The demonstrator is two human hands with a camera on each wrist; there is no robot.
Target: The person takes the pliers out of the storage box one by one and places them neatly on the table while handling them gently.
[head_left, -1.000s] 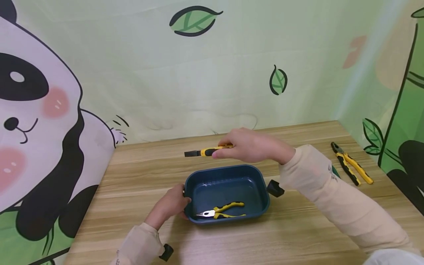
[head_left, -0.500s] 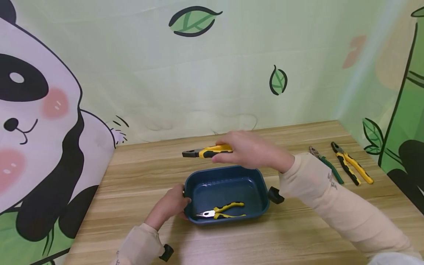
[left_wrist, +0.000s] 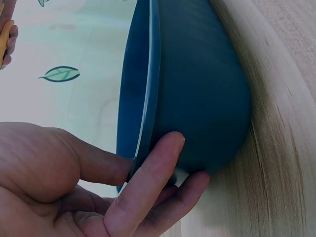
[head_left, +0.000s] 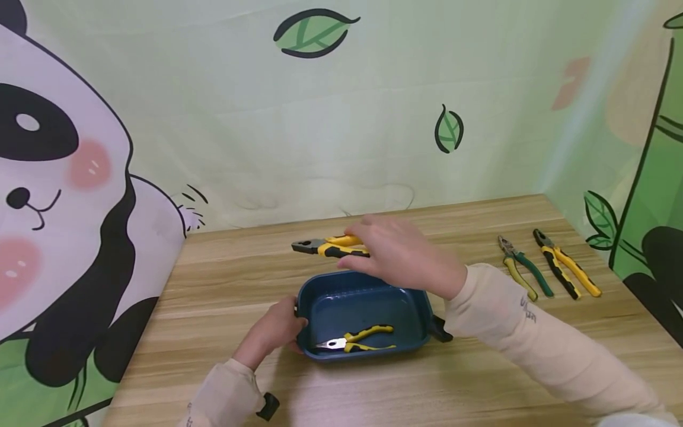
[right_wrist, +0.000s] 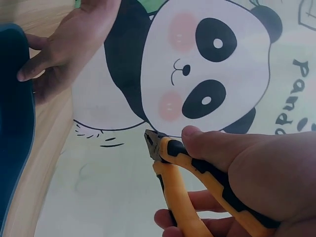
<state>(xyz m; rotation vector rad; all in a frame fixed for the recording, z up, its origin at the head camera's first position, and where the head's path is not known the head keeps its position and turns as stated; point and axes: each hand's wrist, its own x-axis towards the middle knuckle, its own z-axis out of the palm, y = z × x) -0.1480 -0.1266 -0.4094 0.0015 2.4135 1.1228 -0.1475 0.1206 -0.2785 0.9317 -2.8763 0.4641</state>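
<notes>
A blue rectangular tub [head_left: 368, 301] stands on the table, and my left hand [head_left: 276, 325] pinches its left rim. In the left wrist view the thumb is over the rim and the fingers [left_wrist: 148, 185] lie against the outer wall. My right hand [head_left: 400, 252] grips yellow-and-black combination pliers [head_left: 328, 246] by the handles, in the air above the tub's back edge. Their grey nose points left; the right wrist view shows the two handles [right_wrist: 180, 197] spread apart. Inside the tub, near its front wall, lie yellow-handled long-nose pliers [head_left: 354, 340].
At the table's right lie pliers with green and yellow handles [head_left: 520, 267], and beside them another yellow-and-black pair of pliers [head_left: 567, 264]. A printed cloth backdrop [head_left: 373, 148] with a panda and leaves rises behind the wooden table [head_left: 229, 267].
My right hand has come slightly down and toward the tub, turning the pliers so their side shows. The green-handled pliers have come out from behind the right sleeve. My left hand stays put.
</notes>
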